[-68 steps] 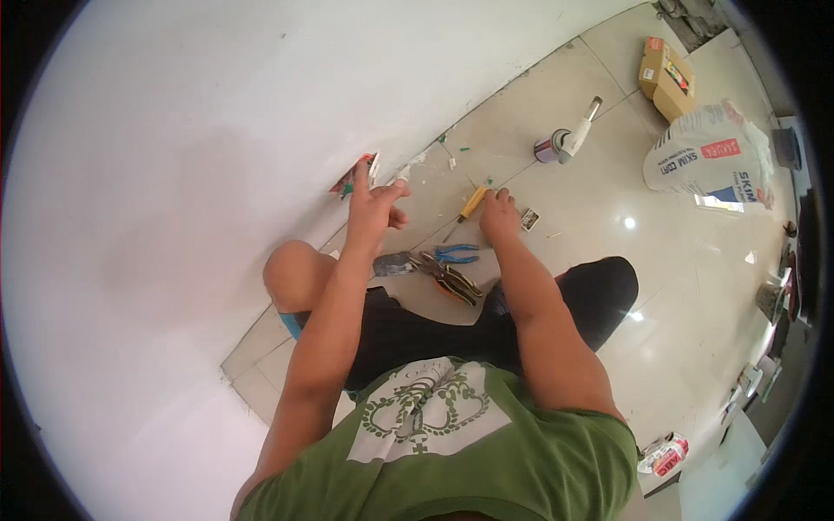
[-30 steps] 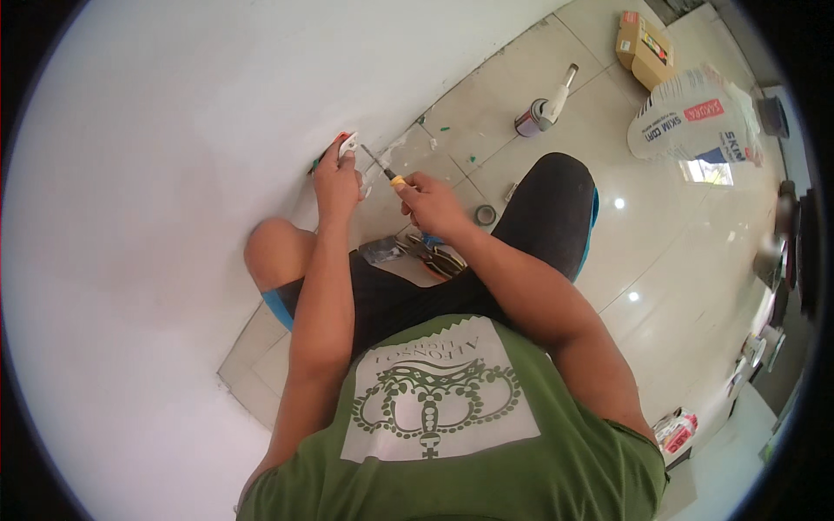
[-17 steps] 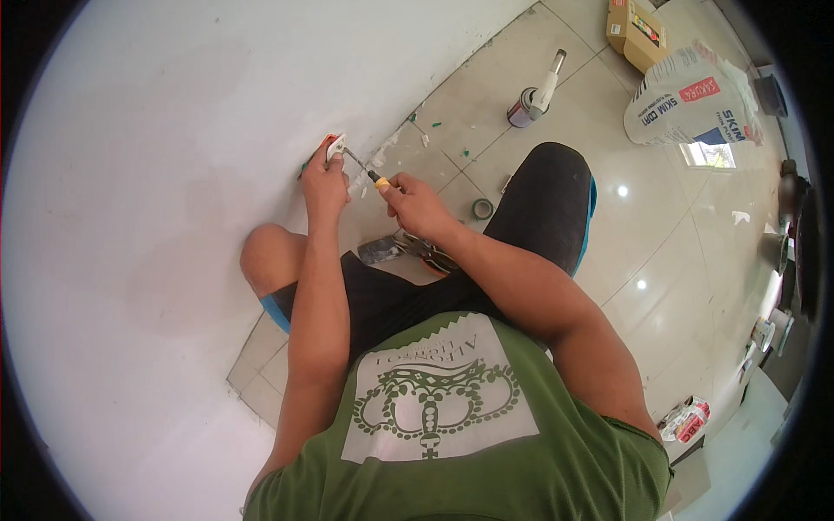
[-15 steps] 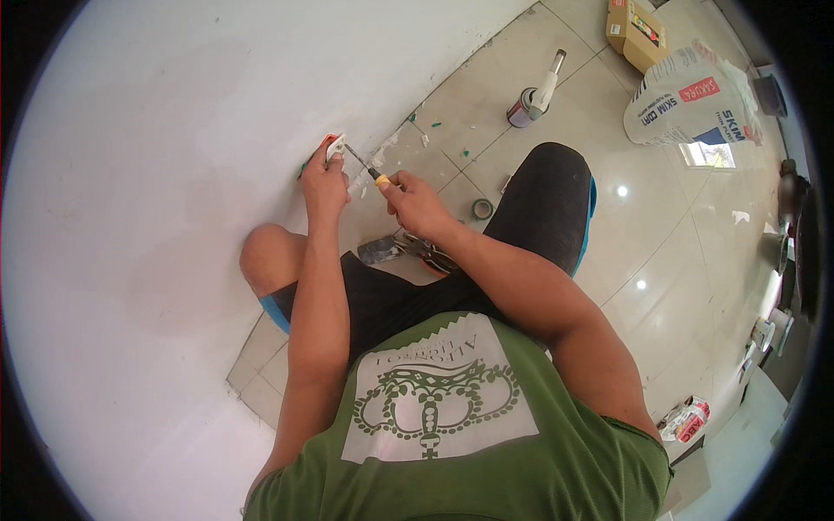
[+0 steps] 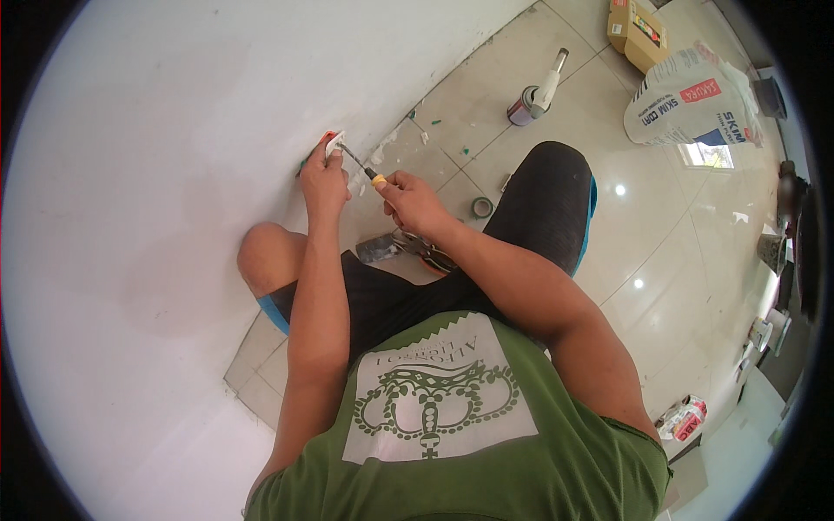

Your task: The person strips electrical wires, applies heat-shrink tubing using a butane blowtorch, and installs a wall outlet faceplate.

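Low on the wall, my left hand [image 5: 323, 186] has its fingers closed around a small white fitting [image 5: 334, 144], which looks like a socket or switch plate. A bit of orange [image 5: 327, 136] shows at the fitting's wall side; what it belongs to is mostly hidden. My right hand [image 5: 413, 205] grips a screwdriver [image 5: 375, 178] by its yellow and black handle. The screwdriver's thin shaft points up and left, its tip at the face of the fitting. Whether the tip sits in a screw is too small to tell.
The white wall [image 5: 156, 243] runs along my left. Between my knees lie a roll of green tape [image 5: 482, 207], a grey-bladed tool [image 5: 377, 249] and pliers [image 5: 430, 253]. Farther off stand a can [image 5: 524, 109] with a white-handled tool, a white sack [image 5: 691, 100] and a cardboard box [image 5: 638, 35].
The screwdriver and my right hand have shifted very slightly left. My left hand keeps its hold on the white fitting in almost the same place.
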{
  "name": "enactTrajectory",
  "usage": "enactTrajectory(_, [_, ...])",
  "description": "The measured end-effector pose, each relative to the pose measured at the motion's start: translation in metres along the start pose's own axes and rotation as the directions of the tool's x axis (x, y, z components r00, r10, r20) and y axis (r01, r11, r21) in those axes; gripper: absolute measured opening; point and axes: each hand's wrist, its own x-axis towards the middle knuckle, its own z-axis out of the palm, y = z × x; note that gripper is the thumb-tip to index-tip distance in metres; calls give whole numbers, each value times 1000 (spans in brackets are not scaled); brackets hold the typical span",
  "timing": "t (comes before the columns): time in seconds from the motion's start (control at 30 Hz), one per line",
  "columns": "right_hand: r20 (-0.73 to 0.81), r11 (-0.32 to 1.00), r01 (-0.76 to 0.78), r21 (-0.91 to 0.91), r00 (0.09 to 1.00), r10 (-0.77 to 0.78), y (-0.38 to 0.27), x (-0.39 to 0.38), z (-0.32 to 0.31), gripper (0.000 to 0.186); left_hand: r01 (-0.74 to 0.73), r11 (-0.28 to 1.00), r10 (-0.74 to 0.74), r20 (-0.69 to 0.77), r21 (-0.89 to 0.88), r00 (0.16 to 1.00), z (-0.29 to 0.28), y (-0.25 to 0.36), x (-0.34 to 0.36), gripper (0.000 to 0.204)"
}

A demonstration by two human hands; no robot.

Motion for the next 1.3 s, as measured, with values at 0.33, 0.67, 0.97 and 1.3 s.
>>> enactTrajectory(0.33, [30,997,-38,66,999,36,-6,-8,1,30,22,999,-21,9,-32,1000,1,0,-1,38])
enactTrajectory(0.67, [54,996,-39,85,998,35,-5,-8,1,29,29,999,-30,-9,-23,1000,3,4,-3,36])
enactTrajectory(0.97, [53,990,-58,126,997,52,-5,-8,1,28,30,1000,-30,11,3,999,3,4,-3,37])
enactTrajectory(1.3, [58,990,-69,125,996,62,-5,-8,1,28,16,1000,-16,-5,-18,1000,3,1,-1,39])
